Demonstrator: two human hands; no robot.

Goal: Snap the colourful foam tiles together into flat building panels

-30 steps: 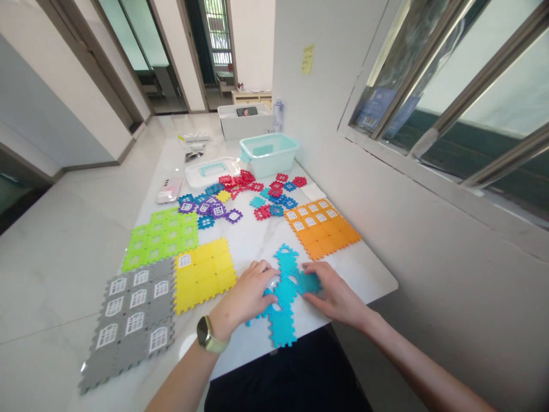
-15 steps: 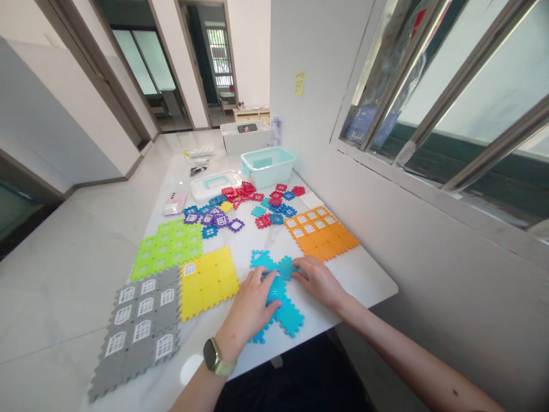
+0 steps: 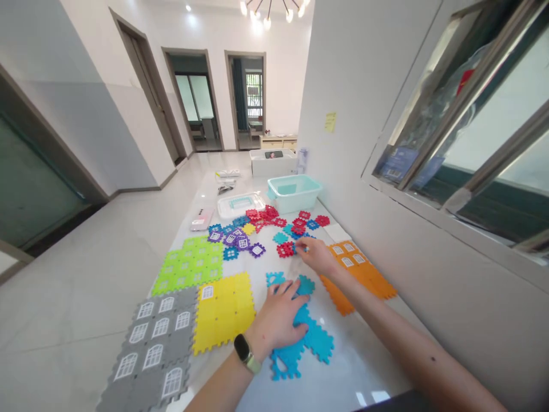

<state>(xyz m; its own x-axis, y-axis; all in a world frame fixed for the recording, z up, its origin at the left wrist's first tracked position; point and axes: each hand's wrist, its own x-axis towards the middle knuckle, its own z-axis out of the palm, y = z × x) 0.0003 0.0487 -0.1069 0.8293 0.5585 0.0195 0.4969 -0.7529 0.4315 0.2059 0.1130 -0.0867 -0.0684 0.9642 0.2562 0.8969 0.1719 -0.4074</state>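
Evidently, the item under work is a joined set of turquoise tiles (image 3: 319,340), lying flat on the white table (image 3: 358,355) close to the person's edge. The tiles appear to be thin moulded plastic: probably light, fairly stiff singly, prone to bend or part at the interlocking joints, and apt to slide on the smooth top. Best hold is judged to be by opposite toothed edges, one hand steadying the seam.

The left hand (image 3: 281,315) rests on the set, fingers spread and gripping nothing visible; a watch (image 3: 243,349) is on its wrist. The right hand (image 3: 317,256) reaches beyond, fingertips drawn together beside a red piece (image 3: 285,250); whether anything is pinched cannot be told.

Right of the set lies an orange panel (image 3: 369,280), partly behind the right forearm. To the left are a yellow panel (image 3: 225,309), a grey panel (image 3: 148,366) and a green panel (image 3: 189,263). Farther out: purple pieces (image 3: 242,243), a phone (image 3: 201,220) and an aqua tub (image 3: 298,202).
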